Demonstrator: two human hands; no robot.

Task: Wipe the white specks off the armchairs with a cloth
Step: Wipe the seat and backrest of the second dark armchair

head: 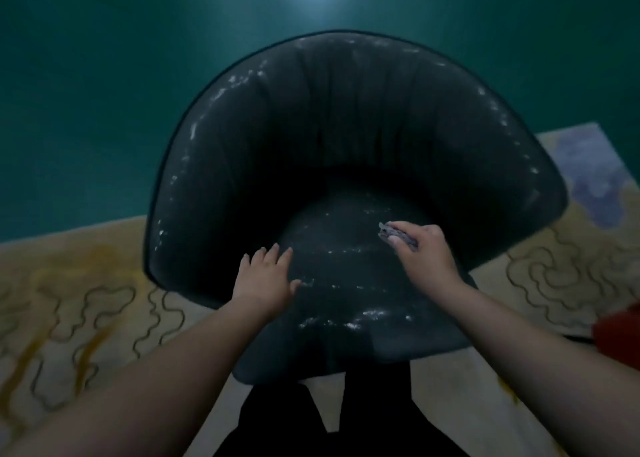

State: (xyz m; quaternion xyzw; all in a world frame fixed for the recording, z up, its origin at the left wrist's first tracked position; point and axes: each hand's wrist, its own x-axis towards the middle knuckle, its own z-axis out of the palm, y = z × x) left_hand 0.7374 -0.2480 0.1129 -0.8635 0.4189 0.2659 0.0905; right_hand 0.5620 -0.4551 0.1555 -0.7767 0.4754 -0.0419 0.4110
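A pale rug (86, 300) with dark squiggly lines lies under a dark, round-backed armchair (346, 127) against a green wall (104, 58). The left hand (265, 281) lies flat on the seat's left side, fingers spread, holding nothing. White specks (349, 323) dot the seat front and the back's rim. Further right, the right hand (420, 250) is closed around a small bunched grey cloth (393, 233), pressed onto the seat.
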